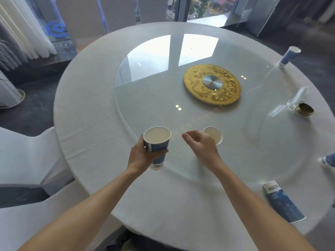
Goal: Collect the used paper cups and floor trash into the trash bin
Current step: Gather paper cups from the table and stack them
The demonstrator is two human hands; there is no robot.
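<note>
My left hand (145, 156) holds a blue-and-white paper cup (157, 142) upright above the near edge of the round table (87, 113). My right hand (201, 144) hovers with fingers curled and apart, just in front of a second paper cup (214, 135) standing on the glass turntable; I cannot tell if it touches the cup. A third cup (289, 56) stands at the far right. A flattened blue cup (282, 201) lies near the right front edge. Another blue cup (328, 160) is cut off by the right edge.
A gold disc (212, 84) sits at the centre of the glass turntable (145, 84). A small gold bowl (305, 109) and a glass holder (297, 98) stand at the right. White-covered chairs (27, 160) are at my left. No trash bin is in view.
</note>
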